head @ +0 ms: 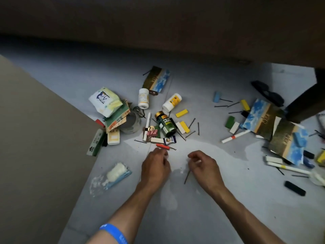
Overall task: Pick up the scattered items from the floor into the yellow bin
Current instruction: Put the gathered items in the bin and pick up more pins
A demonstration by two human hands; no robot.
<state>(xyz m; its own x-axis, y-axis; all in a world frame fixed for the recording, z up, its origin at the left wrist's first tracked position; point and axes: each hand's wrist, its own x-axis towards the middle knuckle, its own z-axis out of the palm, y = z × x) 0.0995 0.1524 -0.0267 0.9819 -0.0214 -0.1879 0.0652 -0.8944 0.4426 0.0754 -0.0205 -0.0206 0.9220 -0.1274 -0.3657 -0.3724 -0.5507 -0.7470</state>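
Single view, from the camera on my head. It looks forward and steeply down at the grey floor (211,199), close enough that my forearms enter from the bottom edge. The dark green bottle (166,125) sits just above frame centre; wide-angle bending shows toward the edges beyond it.

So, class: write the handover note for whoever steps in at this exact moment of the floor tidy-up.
Left hand: fingers curled near the red block; what it holds, if anything, is unclear.
Right hand: pinching a black hairpin.
Bottles, including the green bottle, plus blocks, pens, packets and pins lie scattered on the grey floor.
Yellow bin is not in view.
Done: nothing visibly binned.
Left: nearly everything.
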